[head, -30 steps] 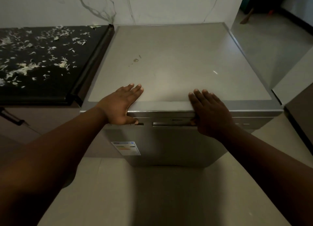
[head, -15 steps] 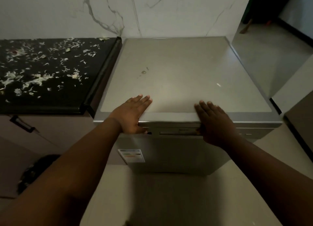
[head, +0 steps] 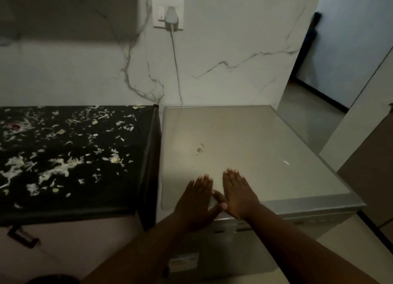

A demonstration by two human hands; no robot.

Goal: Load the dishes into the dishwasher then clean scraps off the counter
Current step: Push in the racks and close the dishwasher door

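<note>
Your left hand [head: 196, 200] and right hand [head: 239, 195] lie flat, fingers straight, at the front edge of the shut dishwasher [head: 251, 147], holding nothing. The scraps [head: 61, 154] litter the worktop [head: 140, 166]; light and loose, sweep them toward its front edge

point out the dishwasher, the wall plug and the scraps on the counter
dishwasher [head: 265, 139], head view, bare middle of its flat grey top
wall plug [head: 171, 17], head view, white body in the socket
scraps [head: 59, 168], head view, pale clump on the black counter
</note>
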